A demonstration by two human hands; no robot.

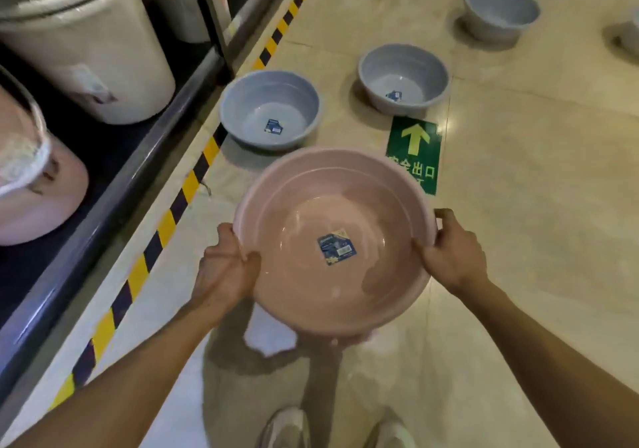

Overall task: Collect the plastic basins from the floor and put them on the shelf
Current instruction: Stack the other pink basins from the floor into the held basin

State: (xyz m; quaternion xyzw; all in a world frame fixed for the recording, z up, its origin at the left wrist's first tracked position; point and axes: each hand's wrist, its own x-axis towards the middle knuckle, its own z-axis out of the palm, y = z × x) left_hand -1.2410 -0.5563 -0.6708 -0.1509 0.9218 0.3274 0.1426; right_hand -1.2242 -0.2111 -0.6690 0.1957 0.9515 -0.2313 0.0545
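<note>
A pink plastic basin point(304, 285) with a blue label inside is held above the floor, tilted toward me. My left hand point(226, 267) grips its left rim and my right hand point(449, 254) grips its right rim. Three grey basins stand on the floor beyond: the nearest grey basin point(294, 101) by the striped line, a second grey basin point(383, 67) to its right, and a third grey basin point(501, 13) farther back. The dark shelf point(114, 184) runs along the left.
White buckets point(90, 43) and a pink bucket point(52, 198) stand on the shelf's lower level. Yellow-black tape point(193, 178) marks the floor along the shelf. A green arrow sign point(413, 152) is stuck to the beige floor. My shoes point(287, 427) show at the bottom. Another basin's edge peeks in at the right border.
</note>
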